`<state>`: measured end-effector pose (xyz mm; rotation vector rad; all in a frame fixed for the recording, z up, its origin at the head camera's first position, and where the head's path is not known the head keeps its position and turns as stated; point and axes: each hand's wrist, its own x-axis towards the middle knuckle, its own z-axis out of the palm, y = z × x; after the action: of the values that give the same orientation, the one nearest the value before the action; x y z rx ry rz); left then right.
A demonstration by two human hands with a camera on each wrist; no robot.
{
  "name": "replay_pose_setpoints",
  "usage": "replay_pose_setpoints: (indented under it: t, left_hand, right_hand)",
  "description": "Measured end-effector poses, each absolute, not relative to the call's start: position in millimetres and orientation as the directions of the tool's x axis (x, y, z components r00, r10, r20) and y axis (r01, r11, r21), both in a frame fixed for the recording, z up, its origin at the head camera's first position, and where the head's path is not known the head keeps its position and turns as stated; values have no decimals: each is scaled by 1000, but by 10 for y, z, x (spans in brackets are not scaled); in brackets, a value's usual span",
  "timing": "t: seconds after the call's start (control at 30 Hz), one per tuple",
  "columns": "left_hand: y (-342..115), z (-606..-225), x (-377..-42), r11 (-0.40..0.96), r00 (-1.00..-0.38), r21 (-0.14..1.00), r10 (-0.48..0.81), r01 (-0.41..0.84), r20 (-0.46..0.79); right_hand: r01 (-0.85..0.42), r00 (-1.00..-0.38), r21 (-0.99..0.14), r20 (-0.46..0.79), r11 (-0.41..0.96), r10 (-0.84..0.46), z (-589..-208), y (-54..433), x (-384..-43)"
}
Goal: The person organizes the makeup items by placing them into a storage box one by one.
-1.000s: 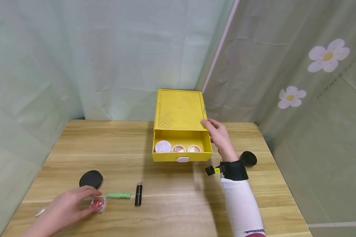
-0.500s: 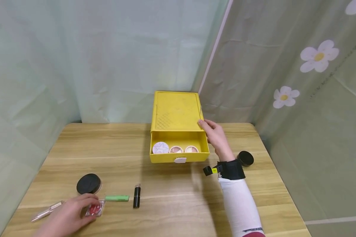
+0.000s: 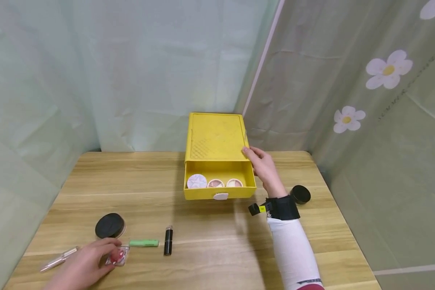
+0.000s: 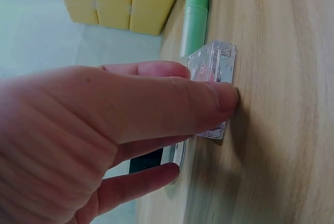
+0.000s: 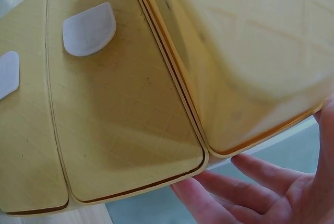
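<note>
Drawer unit [image 3: 217, 139], yellow plastic, top drawer [image 3: 220, 183] pulled out and unmoved over the last second; right hand [image 3: 262, 167] steadies its right side as before, fingers loosely spread against the wall. Three round compacts [image 3: 215, 182] lie in the drawer, left of those fingers.

Left hand [image 3: 83, 266]: a second ago flat over the small clear case [image 3: 117, 256] with red contents; now thumb and fingers pinch it, though it rests on the wooden table [image 3: 210, 241]. Judged: pick-up just beginning.

Beyond the fingertips: green tube [image 3: 143, 243], black lipstick [image 3: 168, 241], black round compact [image 3: 110, 225], clear pen [image 3: 59, 258].

Writing: the tube [image 4: 195, 12] bears print, partly legible as "PROTECTION" in the left wrist view. No brand readable.
</note>
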<state>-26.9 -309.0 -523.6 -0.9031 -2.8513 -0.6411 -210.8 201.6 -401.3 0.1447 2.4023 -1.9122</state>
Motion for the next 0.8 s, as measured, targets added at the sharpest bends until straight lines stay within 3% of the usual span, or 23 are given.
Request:
replay_pose_setpoints:
  t: [0.2, 0.37, 0.67, 0.8]
  left_hand:
    - [-3099, -5284, -271, 689, -778, 361, 553, 628, 297]
    - [-3084, -5264, -268, 692, -779, 358, 537, 626, 324]
    - [-3059, -5128, -254, 738, -844, 416, 506, 532, 181]
    - [-3042, -5090, -278, 729, -841, 428, 507, 534, 188]
  right_hand:
    - [128, -992, -966, -123, 224, 37, -4005, 2006, -2100]
    - [132, -991, -965, -125, 227, 45, -4004, 1999, -2096]
    - [114, -993, -965, -107, 236, 40, -4029, 2004, -2103]
    - [110, -994, -963, -103, 245, 40, -4031, 2005, -2102]
